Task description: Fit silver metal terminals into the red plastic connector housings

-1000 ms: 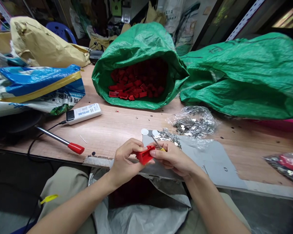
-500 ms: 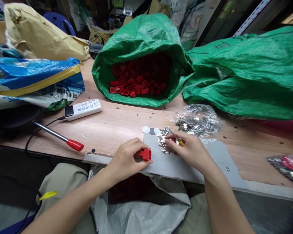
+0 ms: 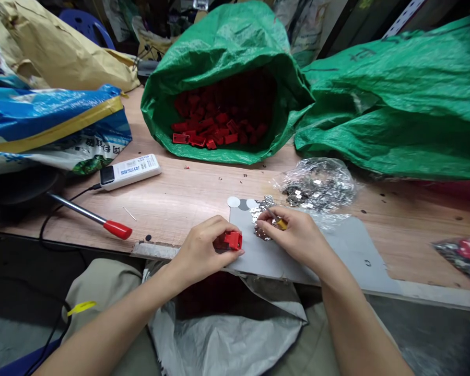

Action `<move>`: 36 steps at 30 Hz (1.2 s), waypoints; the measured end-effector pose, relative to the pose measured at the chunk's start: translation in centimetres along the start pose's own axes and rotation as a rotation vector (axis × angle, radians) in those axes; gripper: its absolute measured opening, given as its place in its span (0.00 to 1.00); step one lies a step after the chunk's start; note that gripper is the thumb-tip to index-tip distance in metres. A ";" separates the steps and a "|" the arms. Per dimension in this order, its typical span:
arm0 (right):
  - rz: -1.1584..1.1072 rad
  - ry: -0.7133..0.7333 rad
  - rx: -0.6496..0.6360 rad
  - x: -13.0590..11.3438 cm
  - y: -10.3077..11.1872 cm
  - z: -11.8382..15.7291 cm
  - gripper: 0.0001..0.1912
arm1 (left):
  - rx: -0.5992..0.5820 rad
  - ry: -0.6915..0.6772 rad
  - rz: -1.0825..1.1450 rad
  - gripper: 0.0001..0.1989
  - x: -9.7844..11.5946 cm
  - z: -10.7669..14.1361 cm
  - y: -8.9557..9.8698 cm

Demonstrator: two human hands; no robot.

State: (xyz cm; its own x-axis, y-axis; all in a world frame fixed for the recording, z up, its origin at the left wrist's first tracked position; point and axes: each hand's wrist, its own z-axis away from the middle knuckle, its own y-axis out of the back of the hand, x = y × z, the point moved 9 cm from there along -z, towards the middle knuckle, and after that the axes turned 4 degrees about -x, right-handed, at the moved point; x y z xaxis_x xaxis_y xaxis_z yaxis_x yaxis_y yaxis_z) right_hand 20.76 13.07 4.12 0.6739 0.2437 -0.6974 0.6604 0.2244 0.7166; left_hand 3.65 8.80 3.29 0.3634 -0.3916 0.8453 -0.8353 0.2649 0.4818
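Between the thumb and fingers of my left hand (image 3: 206,244) is a small red plastic housing (image 3: 233,240), its open end facing right. My right hand (image 3: 297,232) is closed around a thin metal tool with a yellow handle (image 3: 281,224), probably tweezers or a small driver. Its fingertips are over a pile of small shiny metal pieces (image 3: 261,231) on a grey sheet (image 3: 254,258). Whether the fingertips also pinch a piece cannot be made out.
Red housings fill an open green sack (image 3: 223,42); another green sack (image 3: 399,104) lies to the right. A clear bag of metal pieces (image 3: 317,183), a white device (image 3: 131,171) and a red-handled lever (image 3: 117,229) are on the bench. A grey bag (image 3: 235,339) hangs below its edge.
My right hand has shifted slightly left over the metal pieces, closer to the red housing. The left hand keeps its hold, and the whole view has moved a little.
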 end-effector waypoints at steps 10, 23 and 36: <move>0.246 0.067 0.055 -0.7 -1.0 0.0 0.04 | 0.028 0.021 0.035 0.10 -0.4 0.0 0.1; 0.468 0.103 0.195 -1.1 -0.7 0.6 0.09 | 0.101 0.014 0.044 0.13 -0.7 0.1 0.7; 0.380 0.072 0.094 -0.9 0.0 0.8 0.07 | 0.126 0.033 0.065 0.14 -0.9 0.1 0.8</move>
State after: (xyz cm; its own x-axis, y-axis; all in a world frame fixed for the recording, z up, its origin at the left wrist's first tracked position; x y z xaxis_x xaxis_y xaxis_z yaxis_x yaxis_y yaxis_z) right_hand 20.46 12.15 4.73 0.8536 0.3589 -0.3777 0.3978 0.0193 0.9173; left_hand 2.60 9.26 2.93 0.3180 -0.3477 0.8820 -0.9021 0.1751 0.3943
